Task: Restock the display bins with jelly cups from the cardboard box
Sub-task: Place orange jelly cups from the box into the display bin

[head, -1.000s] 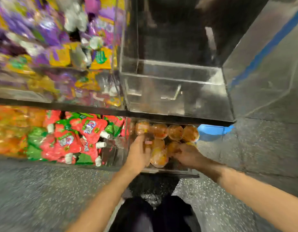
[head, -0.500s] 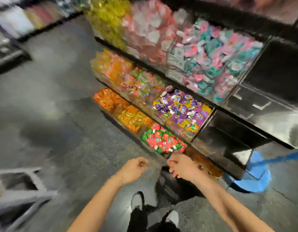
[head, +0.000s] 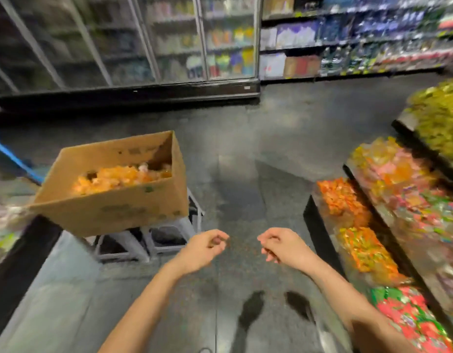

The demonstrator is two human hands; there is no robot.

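No text can be read. The box (head: pixel 113 207) at left carries dark printed marks and a green mark on its near side, all blurred. Packets on the far shelves (head: pixel 360 39) and in the right bins (head: pixel 408 200) show only smeared colour.

An open cardboard box (head: pixel 110 200) sat tilted at left, partly filled with orange jelly cups (head: pixel 118 178). Tiered display bins (head: pixel 388 225) of bright sweets lined the right.
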